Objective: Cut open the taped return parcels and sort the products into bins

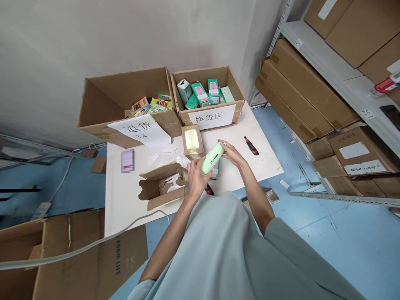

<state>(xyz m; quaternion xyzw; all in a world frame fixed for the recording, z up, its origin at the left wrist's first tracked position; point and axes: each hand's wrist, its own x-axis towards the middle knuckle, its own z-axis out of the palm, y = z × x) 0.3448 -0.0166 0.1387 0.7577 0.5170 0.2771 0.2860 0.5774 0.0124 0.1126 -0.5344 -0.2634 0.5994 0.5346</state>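
Note:
Both my hands hold a pale green, bottle-shaped item (213, 158) with dark lettering, tilted over the table. My left hand (198, 177) grips its lower left end. Around its upper right end are the fingers of my right hand (231, 153). Partly hidden beneath it is a green and pink box (215, 170). Just behind my left hand stands a taped brown carton (192, 141). An opened cardboard box (164, 185) with white pieces inside lies to the left. A black and red cutter (209, 190) shows partly near my body.
At the back of the table (265, 156) stand a carton with booklets (115, 98) and a carton with several green boxes (237, 89). Another black-red cutter (251, 146) lies right, a phone-like item (128, 161) left. A cable (93, 243) crosses the lower left. Shelving (328, 48) is at right.

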